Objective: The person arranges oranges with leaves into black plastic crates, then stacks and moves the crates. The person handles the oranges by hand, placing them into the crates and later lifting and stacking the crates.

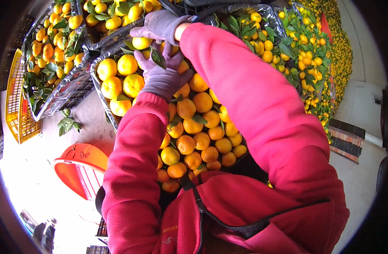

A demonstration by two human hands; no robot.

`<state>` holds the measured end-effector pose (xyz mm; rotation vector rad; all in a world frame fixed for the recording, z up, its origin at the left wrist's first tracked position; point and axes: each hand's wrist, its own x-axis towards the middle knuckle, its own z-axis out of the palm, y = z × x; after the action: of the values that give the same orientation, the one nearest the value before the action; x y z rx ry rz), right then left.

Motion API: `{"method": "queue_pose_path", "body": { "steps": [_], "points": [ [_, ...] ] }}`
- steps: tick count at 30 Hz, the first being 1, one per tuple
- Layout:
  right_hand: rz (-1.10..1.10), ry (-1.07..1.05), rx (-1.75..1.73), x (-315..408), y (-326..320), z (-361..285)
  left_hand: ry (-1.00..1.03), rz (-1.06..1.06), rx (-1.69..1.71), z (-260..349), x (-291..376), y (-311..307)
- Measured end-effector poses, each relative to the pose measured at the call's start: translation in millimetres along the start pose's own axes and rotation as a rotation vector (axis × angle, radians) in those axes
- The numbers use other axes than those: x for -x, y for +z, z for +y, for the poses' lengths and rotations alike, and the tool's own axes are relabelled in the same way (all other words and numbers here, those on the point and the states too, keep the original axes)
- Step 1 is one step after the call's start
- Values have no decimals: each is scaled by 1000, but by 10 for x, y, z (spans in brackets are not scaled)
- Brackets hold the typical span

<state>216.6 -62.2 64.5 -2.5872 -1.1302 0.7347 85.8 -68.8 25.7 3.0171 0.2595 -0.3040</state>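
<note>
My left hand (163, 76), in a grey-purple knit glove, rests with spread fingers on orange mandarins at the far end of a plastic-lined crate (100, 92). A green leaf (158, 58) lies across its fingers. Just beyond it, my right hand (160, 27), gloved alike, reaches over the crate's far side; its palm and most of its fingertips are hidden. One yellow-orange mandarin (141, 43) sits between the hands. Nearer my body, mandarins (194, 126) lie close together in rows, a few with leaves. My sleeves cover both sides of the crate.
More lined crates of leafy mandarins (47, 52) stand at left and beyond. On the right are leafy fruit (305, 60) and a large fruit heap (340, 63). A yellow plastic basket (14, 98), an orange-red plastic container (81, 158) and loose leaves (68, 123) are on the left floor.
</note>
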Motion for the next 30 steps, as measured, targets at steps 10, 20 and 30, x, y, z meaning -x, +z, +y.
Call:
{"method": "queue_pose_path", "body": {
  "steps": [10, 20, 30],
  "points": [
    [-130, -439, 240, -14, 6, -35, 8, -5, 105, 49, 74, 35],
    [-289, -330, 765, -66, -34, -419, -161, -215, 25, 82, -29, -45],
    [-394, -243, 768, -318, 332, -608, -162, 34, 2, 54, -44, 356]
  ]
}}
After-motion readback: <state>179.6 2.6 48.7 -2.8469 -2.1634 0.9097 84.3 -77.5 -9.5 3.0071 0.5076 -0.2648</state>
